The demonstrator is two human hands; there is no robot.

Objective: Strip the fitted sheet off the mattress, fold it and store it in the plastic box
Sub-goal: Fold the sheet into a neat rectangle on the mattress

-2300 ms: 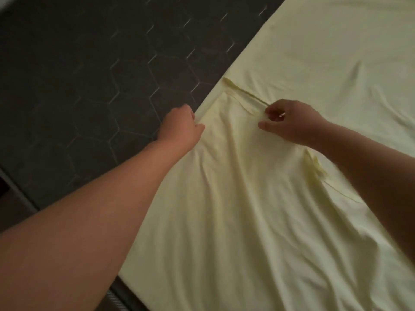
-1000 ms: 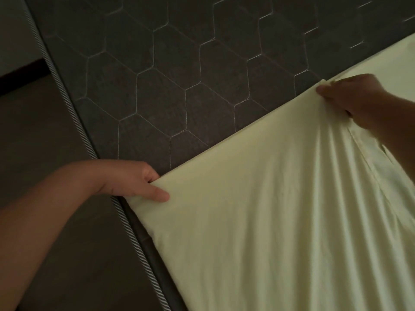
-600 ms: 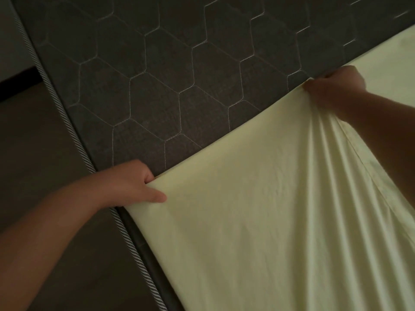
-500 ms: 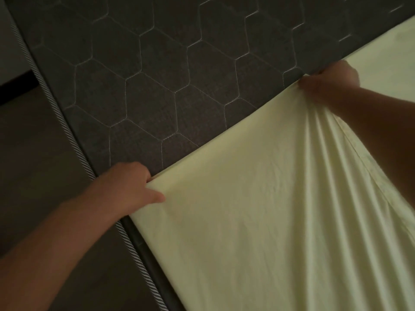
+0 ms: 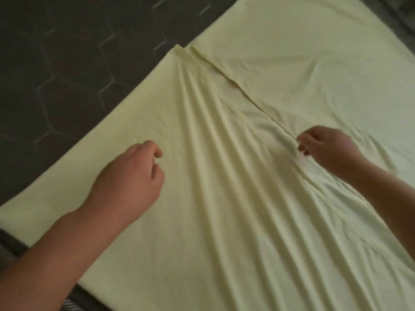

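The pale yellow fitted sheet (image 5: 224,209) lies doubled flat on the dark quilted mattress (image 5: 67,63), so folding is in hand. The left hand (image 5: 128,182) hangs over it, grip loose and empty. The right hand (image 5: 325,149) pinches the hem (image 5: 247,95). Next, I judge: smooth the ridges, then fold again.

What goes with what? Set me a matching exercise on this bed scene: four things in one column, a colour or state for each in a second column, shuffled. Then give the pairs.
Things
1. left hand
2. right hand
3. fitted sheet
4. mattress

Colours or states
A. dark grey, hexagon stitching
B. pinches a seam in the fabric
C. pale yellow, creased, spread out
D. fingers loosely curled, holds nothing

Pairs: 1-D, 2-B, 3-C, 4-A
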